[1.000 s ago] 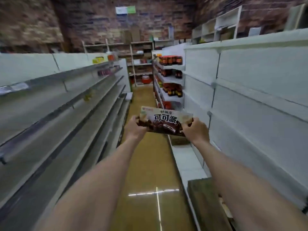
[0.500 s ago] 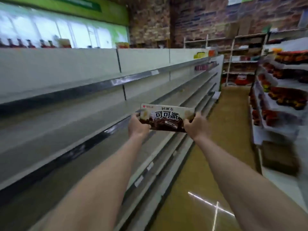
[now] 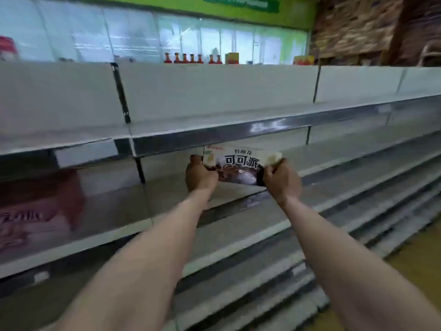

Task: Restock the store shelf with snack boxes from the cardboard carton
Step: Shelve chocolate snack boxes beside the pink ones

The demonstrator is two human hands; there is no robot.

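A flat, oblong snack box [image 3: 241, 164] is held out at arm's length in front of the store shelf [image 3: 238, 195], just under the dark metal lip of the tier above [image 3: 214, 136], and nothing stands between it and the bare shelf board behind. The left hand [image 3: 200, 175] grasps its left end and the right hand [image 3: 281, 179] grasps its right end, fingers curled round the short edges. The cardboard face is cream along the top and dark brown below, with a picture of chocolate pies; big white characters read 可可派, with smaller writing above them and a red logo in the top left corner. Far to the left on the same tier sits a blurred pinkish-red box [image 3: 35, 211] with similar white lettering. The shelving is pale, smooth sheet metal in long stepped rows. On top of the unit stand red-capped bottles [image 3: 193, 59] and a yellow carton [image 3: 232, 58], before a bright window under a green banner [image 3: 238, 4], with rough brick wall [image 3: 358, 27] at the right.
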